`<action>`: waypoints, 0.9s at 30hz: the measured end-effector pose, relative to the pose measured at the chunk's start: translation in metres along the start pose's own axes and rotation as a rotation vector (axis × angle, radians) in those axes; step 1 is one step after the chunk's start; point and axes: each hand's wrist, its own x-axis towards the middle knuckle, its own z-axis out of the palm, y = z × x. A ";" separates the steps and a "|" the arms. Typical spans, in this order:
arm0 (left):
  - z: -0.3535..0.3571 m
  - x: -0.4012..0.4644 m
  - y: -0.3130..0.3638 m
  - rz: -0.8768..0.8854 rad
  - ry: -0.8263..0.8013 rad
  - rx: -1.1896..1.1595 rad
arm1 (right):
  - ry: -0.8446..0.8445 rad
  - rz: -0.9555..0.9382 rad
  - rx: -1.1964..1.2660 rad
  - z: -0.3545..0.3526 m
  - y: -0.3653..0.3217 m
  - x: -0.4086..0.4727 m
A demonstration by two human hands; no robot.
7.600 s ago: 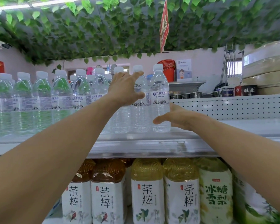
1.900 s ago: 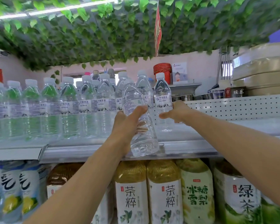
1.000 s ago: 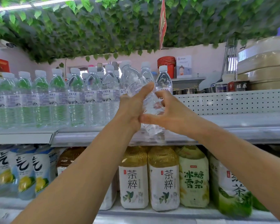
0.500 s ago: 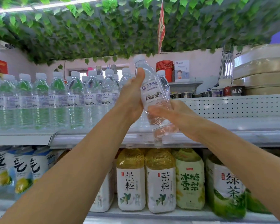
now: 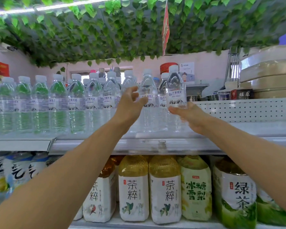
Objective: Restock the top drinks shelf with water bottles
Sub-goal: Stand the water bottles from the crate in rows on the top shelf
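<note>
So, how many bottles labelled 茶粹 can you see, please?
3, side by side on the lower shelf: left bottle, middle bottle, right bottle; the left arm may hide others.

Both forearms (image 5: 76,171) bare, no sleeves or jewellery.

Clear water bottles (image 5: 76,103) with white caps and white labels printed in blue fill a silvery-white top shelf (image 5: 139,144). Below stand amber tea bottles (image 5: 133,189) in white wrappers with black characters, beside green-and-white ones (image 5: 236,197). Green leaves (image 5: 106,30) cover the ceiling, where a red pennant (image 5: 165,28) hangs.
</note>
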 end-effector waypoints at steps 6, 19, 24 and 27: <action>-0.003 0.028 -0.004 0.339 0.063 0.446 | 0.037 0.009 -0.153 -0.005 0.000 0.018; -0.011 0.070 -0.003 0.407 -0.110 1.025 | 0.112 -0.050 -0.320 0.008 0.014 0.038; -0.011 0.070 -0.004 0.401 -0.111 1.000 | 0.111 -0.017 -0.346 0.011 0.016 0.046; -0.010 0.068 -0.005 0.400 -0.104 0.983 | 0.115 -0.011 -0.360 0.012 0.017 0.047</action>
